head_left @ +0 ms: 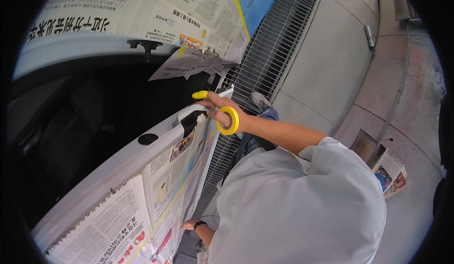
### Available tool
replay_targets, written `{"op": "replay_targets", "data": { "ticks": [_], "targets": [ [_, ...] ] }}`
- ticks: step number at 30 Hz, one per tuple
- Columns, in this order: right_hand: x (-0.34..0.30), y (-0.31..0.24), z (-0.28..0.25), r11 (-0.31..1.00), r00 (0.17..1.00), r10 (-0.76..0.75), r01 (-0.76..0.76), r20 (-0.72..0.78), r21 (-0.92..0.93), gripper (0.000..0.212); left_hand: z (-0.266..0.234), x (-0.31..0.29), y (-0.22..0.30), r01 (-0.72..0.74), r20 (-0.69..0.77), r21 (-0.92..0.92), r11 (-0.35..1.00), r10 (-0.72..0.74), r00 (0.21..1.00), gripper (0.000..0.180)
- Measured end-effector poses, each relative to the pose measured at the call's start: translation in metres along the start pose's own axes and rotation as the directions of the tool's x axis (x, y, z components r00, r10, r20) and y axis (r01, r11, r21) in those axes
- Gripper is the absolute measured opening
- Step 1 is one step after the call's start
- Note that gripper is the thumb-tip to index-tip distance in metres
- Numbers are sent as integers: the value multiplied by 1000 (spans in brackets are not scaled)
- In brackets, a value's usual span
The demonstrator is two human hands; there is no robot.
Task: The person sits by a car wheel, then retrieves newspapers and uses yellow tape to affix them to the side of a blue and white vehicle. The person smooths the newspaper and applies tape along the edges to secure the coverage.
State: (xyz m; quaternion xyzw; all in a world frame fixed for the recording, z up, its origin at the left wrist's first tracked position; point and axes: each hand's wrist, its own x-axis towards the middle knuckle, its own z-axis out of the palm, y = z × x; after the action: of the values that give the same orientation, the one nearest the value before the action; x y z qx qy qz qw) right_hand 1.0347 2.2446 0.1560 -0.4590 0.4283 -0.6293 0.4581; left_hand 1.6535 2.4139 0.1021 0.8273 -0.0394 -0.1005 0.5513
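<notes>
A roll of yellow tape (234,129) is looped on my right hand (222,108), its fingers bent around it. A yellow covering wraps one fingertip of that hand, which reaches to the edge of an open white car door (124,151), by the dark recess (191,120). Newspaper sheets (120,216) cover the door's outer face, with yellow tape strips along them. Lower down, my left hand (190,224), with a black band at the wrist, has its fingers stretched against the papered side. Its fingertips show only in part.
More newspaper (156,8) and blue sheeting (257,1) cover the car body beyond the door gap. The dark car interior (94,117) lies left. A metal floor grate (269,51) runs beside the car. A can (370,38) and a newspaper stack (390,169) are at right.
</notes>
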Motion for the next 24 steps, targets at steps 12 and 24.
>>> {"op": "replay_targets", "data": {
  "ticks": [12,24],
  "targets": [
    [-40,1,51,992,963,119,-125,242,10,40,-32,31,-27,90,-94,-16,996,-91,991,71],
    [-68,4,84,993,924,118,-113,363,-35,52,-99,-34,-95,292,-64,167,942,-285,956,87]
  ]
}}
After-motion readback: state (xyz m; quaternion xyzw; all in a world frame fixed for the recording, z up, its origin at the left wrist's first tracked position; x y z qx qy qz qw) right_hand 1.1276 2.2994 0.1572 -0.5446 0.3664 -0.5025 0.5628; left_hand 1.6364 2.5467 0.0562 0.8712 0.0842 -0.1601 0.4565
